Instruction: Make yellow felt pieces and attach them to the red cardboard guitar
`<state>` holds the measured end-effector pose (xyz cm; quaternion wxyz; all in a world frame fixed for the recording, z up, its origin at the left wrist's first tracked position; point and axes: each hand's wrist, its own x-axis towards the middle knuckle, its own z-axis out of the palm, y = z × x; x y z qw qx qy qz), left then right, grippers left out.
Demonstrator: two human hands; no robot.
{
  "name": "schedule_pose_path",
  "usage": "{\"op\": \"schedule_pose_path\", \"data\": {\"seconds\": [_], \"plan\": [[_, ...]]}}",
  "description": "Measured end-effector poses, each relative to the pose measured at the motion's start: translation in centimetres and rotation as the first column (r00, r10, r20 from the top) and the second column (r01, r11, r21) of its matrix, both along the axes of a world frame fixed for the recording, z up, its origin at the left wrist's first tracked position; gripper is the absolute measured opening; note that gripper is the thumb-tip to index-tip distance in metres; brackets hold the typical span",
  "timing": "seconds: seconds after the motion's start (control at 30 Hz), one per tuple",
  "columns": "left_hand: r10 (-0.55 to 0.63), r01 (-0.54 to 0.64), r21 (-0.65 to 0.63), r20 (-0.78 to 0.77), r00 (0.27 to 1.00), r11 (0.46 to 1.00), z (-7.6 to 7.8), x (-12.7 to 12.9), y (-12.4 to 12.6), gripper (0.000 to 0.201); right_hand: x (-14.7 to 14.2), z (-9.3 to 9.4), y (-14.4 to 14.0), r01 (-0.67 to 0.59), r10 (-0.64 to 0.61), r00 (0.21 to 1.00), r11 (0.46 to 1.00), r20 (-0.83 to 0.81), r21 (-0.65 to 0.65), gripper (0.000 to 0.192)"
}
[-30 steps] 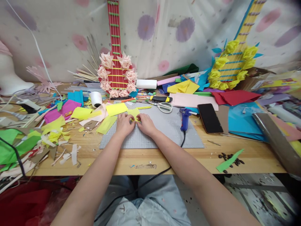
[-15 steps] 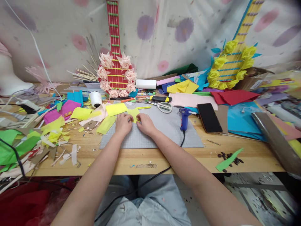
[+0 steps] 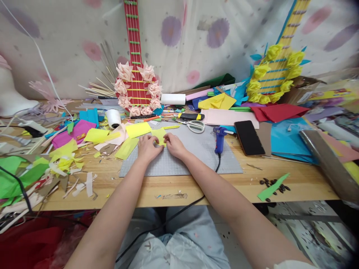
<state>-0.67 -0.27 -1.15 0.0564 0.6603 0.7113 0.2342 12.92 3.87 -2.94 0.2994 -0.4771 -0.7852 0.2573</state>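
A small piece of yellow crepe paper (image 3: 158, 135) lies over the grey cutting mat (image 3: 193, 160), between my two hands. My left hand (image 3: 149, 148) has its thumb and fingertips closed on the paper's left and lower edge. Across from it, my right hand (image 3: 174, 145) pinches the right edge, fingers bent together. Just beyond my left hand rest a bright yellow paper sheet (image 3: 138, 129) and a yellow-green strip (image 3: 126, 148). White-handled scissors (image 3: 195, 127) and a thin yellow strip (image 3: 171, 127) lie behind my right hand.
A blue glue gun (image 3: 220, 141) stands on the mat's right, its cord running over the table edge. Right of it lies a phone (image 3: 249, 138). Paper scraps (image 3: 64, 160) cover the left side. A red paper guitar (image 3: 137, 89) and a yellow one (image 3: 273, 76) lean at the back.
My left thumb side has shifted slightly right along the paper's lower edge. The right hand has moved a little right, and the view has tilted slightly.
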Motion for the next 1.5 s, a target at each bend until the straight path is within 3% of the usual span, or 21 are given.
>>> {"op": "schedule_pose_path", "data": {"seconds": [0.13,0.23,0.3,0.4,0.47,0.53,0.63,0.73,0.8,0.9,1.07,1.13,1.23,1.33,1.4,1.5], "plan": [[-0.017,0.017,0.005,0.015,1.0,1.0,0.0,-0.1,-0.1,0.028,0.0,0.0,0.0,0.0,0.0,1.0,1.0,-0.021,-0.013,0.03],[-0.004,0.003,0.015,0.059,0.998,1.0,-0.2,-0.2,0.0,0.017,0.0,0.0,0.0,-0.002,0.0,0.998,1.0,-0.056,-0.029,0.028],[-0.006,0.0,0.06,0.107,0.994,0.998,-0.4,-0.5,0.1,0.012,0.0,-0.1,0.0,-0.008,0.003,0.995,0.999,-0.102,-0.047,0.027],[-0.063,0.037,0.179,0.143,0.988,0.983,-0.5,-1.3,0.6,0.022,0.3,-0.1,0.2,0.017,-0.046,0.963,0.994,-0.265,-0.109,0.029],[-0.167,0.14,0.23,0.101,0.981,0.963,-0.2,-2.0,1.3,0.034,0.6,0.0,0.6,0.101,-0.175,0.89,0.976,-0.42,-0.193,0.029],[-0.314,0.306,0.205,0.009,0.949,0.93,0.3,-2.6,2.0,0.043,1.2,0.1,1.1,0.199,-0.342,0.762,0.932,-0.55,-0.304,0.026],[-0.489,0.496,0.014,-0.147,0.86,0.868,1.3,-3.1,3.1,0.049,2.2,0.5,1.8,0.269,-0.492,0.586,0.868,-0.644,-0.418,0.022],[-0.553,0.531,-0.157,-0.291,0.781,0.833,2.2,-3.0,3.2,0.044,2.8,0.6,2.2,0.287,-0.53,0.537,0.847,-0.656,-0.449,0.022],[-0.535,0.501,-0.19,-0.37,0.76,0.844,2.6,-2.5,2.7,0.037,2.9,0.5,2.3,0.294,-0.528,0.556,0.847,-0.641,-0.443,0.022],[-0.45,0.416,-0.176,-0.416,0.79,0.892,3.2,-1.4,1.8,0.034,2.8,0.3,2.3,0.31,-0.496,0.616,0.867,-0.611,-0.391,0.022],[-0.284,0.242,-0.183,-0.256,0.924,0.953,4.3,-0.8,1.8,0.042,2.9,0.2,2.3,0.335,-0.507,0.627,0.861,-0.591,-0.384,0.027],[-0.334,0.298,-0.186,-0.217,0.917,0.936,4.6,-1.5,2.3,0.032,3.0,0.4,2.3,0.341,-0.518,0.632,0.854,-0.577,-0.394,0.027],[-0.536,0.497,-0.209,-0.227,0.813,0.842,4.2,-3.0,2.6,0.033,3.1,0.6,2.2,0.346,-0.514,0.642,0.856,-0.569,-0.384,0.026],[-0.635,0.598,-0.215,-0.247,0.732,0.772,3.1,-4.1,2.0,0.033,2.9,0.8,1.9,0.353,-0.475,0.673,0.88,-0.567,-0.319,0.023],[-0.636,0.596,-0.221,-0.277,0.721,0.772,2.3,-4.4,1.4,0.039,2.8,0.9,1.5,0.357,-0.423,0.724,0.906,-0.544,-0.228,0.021],[-0.566,0.516,-0.232,-0.334,0.754,0.825,1.5,-3.9,0.4,0.049,2.6,1.0,1.0,0.331,-0.327,0.831,0.941,-0.45,-0.073,0.021]]}}
